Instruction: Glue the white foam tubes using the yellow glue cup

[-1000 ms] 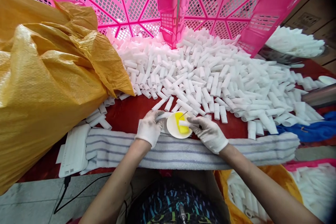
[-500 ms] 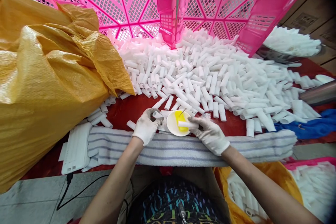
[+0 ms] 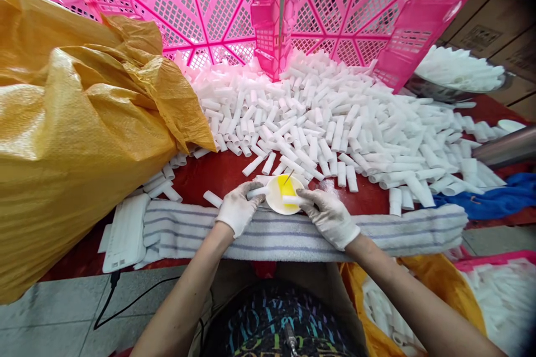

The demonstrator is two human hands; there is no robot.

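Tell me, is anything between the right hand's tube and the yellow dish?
Nothing visible. The right hand holds a white tube right over the yellow dish; the left hand brings another tube to its left rim.

Your gloves are white: the left hand (image 3: 238, 212) and the right hand (image 3: 329, 216). The little dish (image 3: 274, 196) is pale with a yellow sponge (image 3: 288, 188). The tubes (image 3: 335, 122) are white. The towel (image 3: 402, 228) is white with grey-blue stripes. The table (image 3: 209, 175) is red, the sack (image 3: 75, 134) golden yellow, the crates (image 3: 343, 11) bright pink.
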